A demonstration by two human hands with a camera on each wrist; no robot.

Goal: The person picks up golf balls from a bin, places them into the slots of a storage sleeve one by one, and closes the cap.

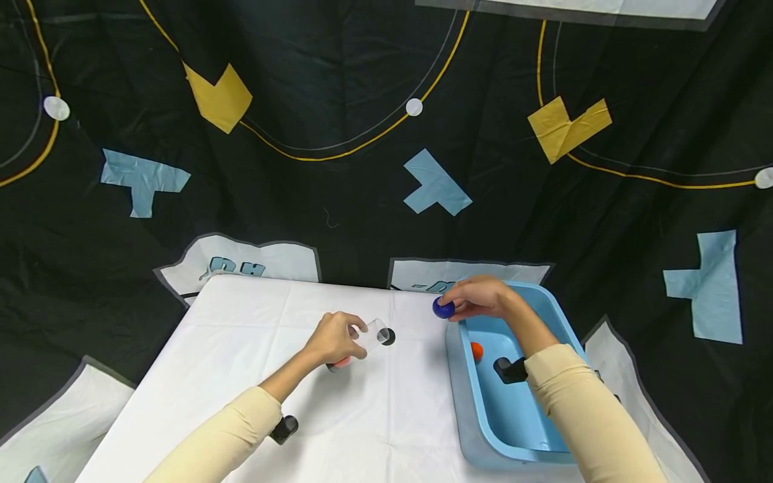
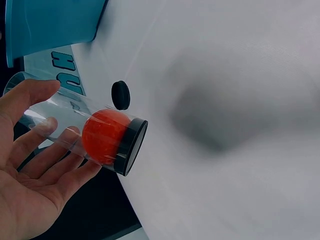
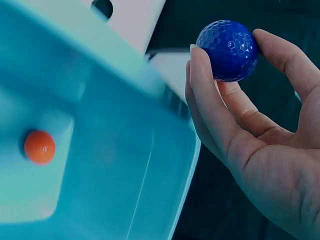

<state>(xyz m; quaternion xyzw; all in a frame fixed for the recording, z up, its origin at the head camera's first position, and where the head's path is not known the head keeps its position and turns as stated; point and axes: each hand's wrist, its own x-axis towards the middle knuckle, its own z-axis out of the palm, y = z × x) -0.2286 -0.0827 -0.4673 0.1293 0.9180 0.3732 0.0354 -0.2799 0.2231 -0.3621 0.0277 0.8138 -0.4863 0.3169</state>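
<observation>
My left hand [image 1: 337, 337] grips a clear plastic tube [image 2: 65, 107] tilted above the table. Inside the tube, an orange ball [image 2: 106, 136] rests against the black end cap [image 2: 131, 146]. My right hand [image 1: 480, 298] pinches a blue golf ball [image 3: 228, 51] between thumb and fingers, over the left rim of a light blue bin [image 1: 474, 402]. On the bin's floor lies another orange ball [image 3: 40, 147]. A loose black cap [image 2: 120, 95] lies on the white table just beyond the tube.
The white-covered table [image 1: 253, 376] stretches left of the bin. Behind it hangs a black cloth [image 1: 338, 208] with blue and yellow tape pieces. Black wrist mounts [image 1: 284, 429] show at both sleeves.
</observation>
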